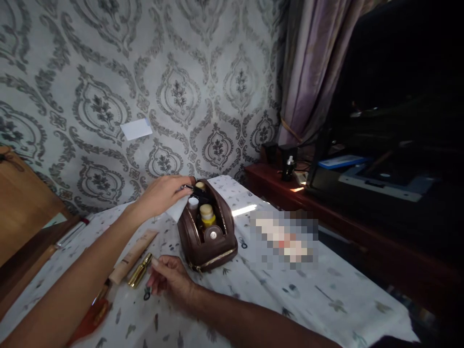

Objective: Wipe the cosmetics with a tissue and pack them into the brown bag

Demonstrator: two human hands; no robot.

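Observation:
A brown cosmetic bag [186, 237] stands unzipped on the table, with several containers inside, among them a yellow bottle [208, 216] and a white-capped one [193, 203]. My left hand [170, 193] reaches over its far left edge, fingers bent and closed around a small dark item with a silvery part, its kind unclear. Something white and flat [177, 210] shows below that hand. In front of the bag, my right hand [174, 280] has curled fingers, its thumb tip beside a shiny gold tube [140, 270]; whatever it may hold is hidden. A beige squeeze tube [132, 256] lies farther left.
An orange-red item [90, 319] is partly behind my left forearm. The patterned cloth [261, 299] covers the table. A blurred patch [284, 240] hides something right of the bag. A dropper bottle [288, 169] stands on the dark red shelf [268, 181] beside a large black screen [391, 96].

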